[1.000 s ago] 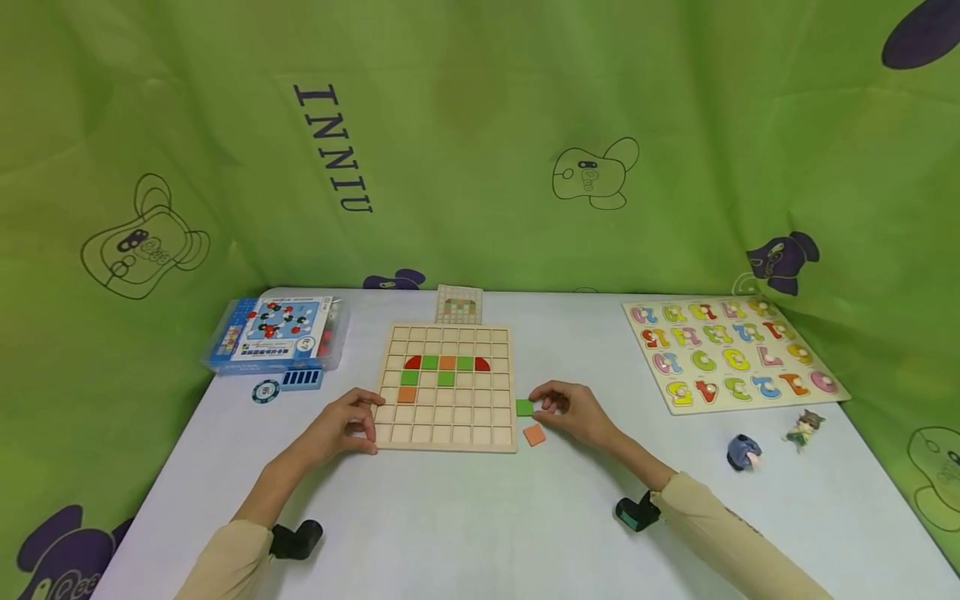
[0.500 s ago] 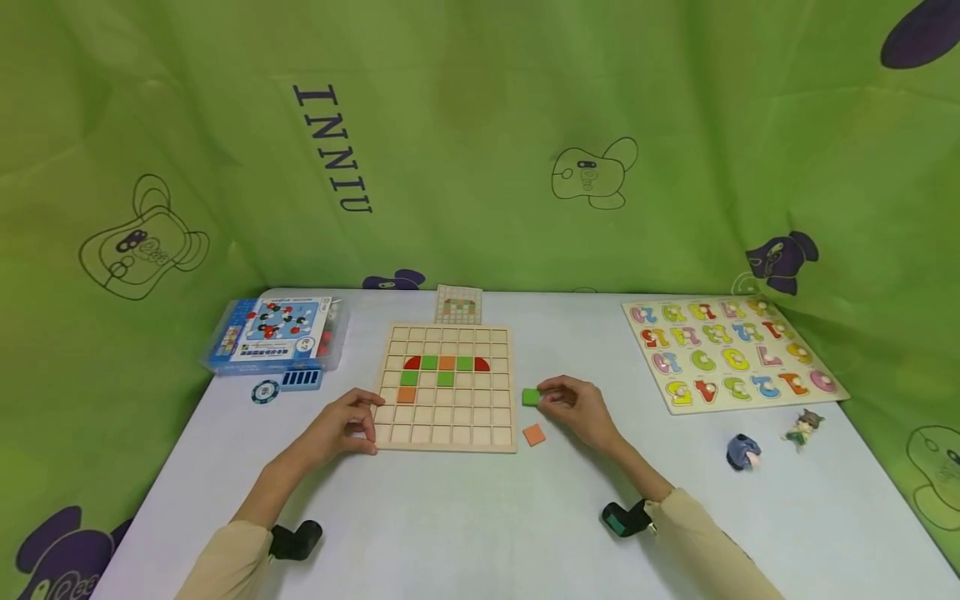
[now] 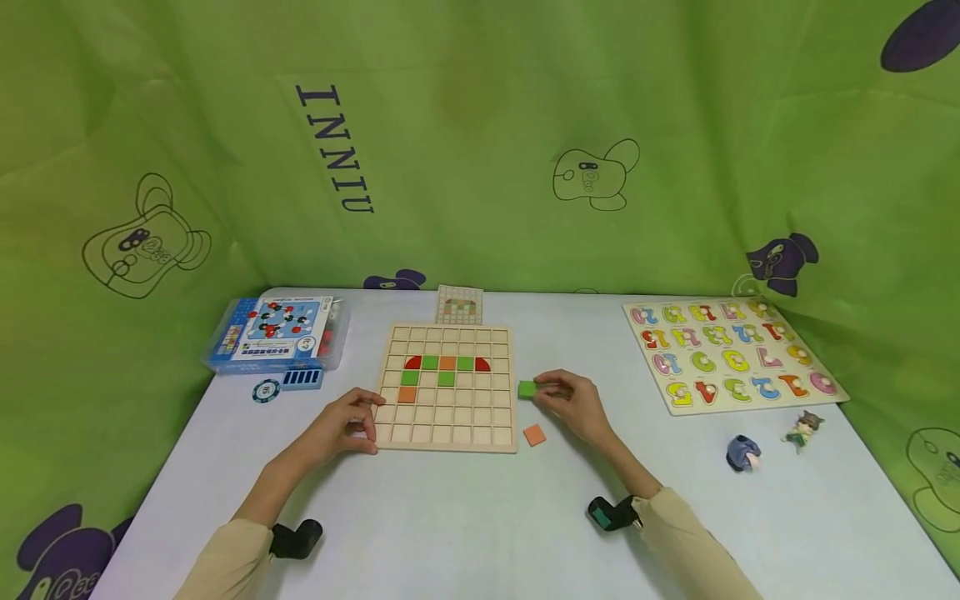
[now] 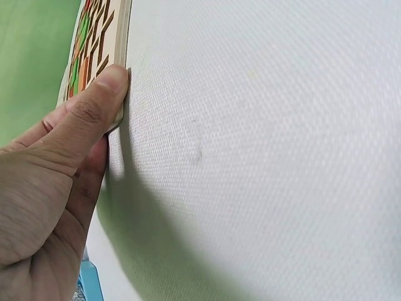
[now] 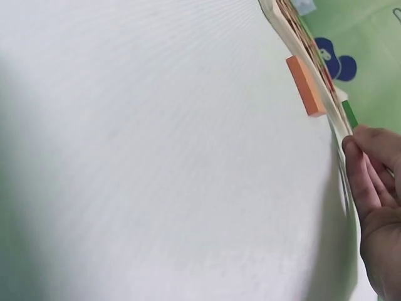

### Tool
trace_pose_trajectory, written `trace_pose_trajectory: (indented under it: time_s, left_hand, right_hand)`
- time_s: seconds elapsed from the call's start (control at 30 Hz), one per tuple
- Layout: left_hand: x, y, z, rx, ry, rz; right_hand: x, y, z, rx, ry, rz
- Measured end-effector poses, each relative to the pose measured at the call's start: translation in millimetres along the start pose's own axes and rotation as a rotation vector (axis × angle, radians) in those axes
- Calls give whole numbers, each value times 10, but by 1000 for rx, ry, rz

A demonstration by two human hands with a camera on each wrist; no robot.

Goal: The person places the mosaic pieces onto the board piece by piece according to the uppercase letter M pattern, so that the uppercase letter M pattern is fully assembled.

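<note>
A wooden grid board [image 3: 447, 421] lies at the table's middle with red, green and orange tiles in its upper rows. My left hand [image 3: 341, 425] holds the board's near left corner, the thumb pressed against its edge [image 4: 113, 84]. My right hand [image 3: 570, 400] pinches a green square tile [image 3: 527, 388] just above the table, right of the board. The green tile [image 5: 349, 114] shows beside my fingertips [image 5: 360, 166] in the right wrist view. An orange tile [image 3: 534, 434] lies on the table by the board's near right corner, seen as an orange tile [image 5: 305, 86] edge-on there.
A pattern card [image 3: 459, 305] lies behind the board. A blue box [image 3: 276, 332], a blue chip holder [image 3: 302, 379] and a round chip [image 3: 266, 390] sit at the left. A number puzzle [image 3: 729, 352] lies at the right, with two small figures [image 3: 744, 452] [image 3: 804, 427] near it.
My right hand has lifted the green tile off the table and carried it up and slightly left towards the board's right edge. The left hand has stayed on the board.
</note>
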State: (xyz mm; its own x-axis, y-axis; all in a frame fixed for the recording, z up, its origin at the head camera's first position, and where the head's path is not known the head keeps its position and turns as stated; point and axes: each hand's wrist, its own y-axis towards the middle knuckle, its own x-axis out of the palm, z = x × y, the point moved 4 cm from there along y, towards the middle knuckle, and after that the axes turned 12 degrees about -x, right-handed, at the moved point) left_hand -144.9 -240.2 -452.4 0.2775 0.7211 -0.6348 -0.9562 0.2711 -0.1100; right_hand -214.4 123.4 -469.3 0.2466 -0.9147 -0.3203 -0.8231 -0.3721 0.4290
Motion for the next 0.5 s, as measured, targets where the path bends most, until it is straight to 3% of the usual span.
trace_pose_trajectory:
  time_s: [0.23, 0.5]
  left_hand:
    - [5, 8, -23, 9, 0, 5]
    - [3, 8, -16, 16, 1, 1]
  right_hand:
    - [44, 48, 88, 29, 10, 20]
    - [162, 137, 85, -22, 53, 24]
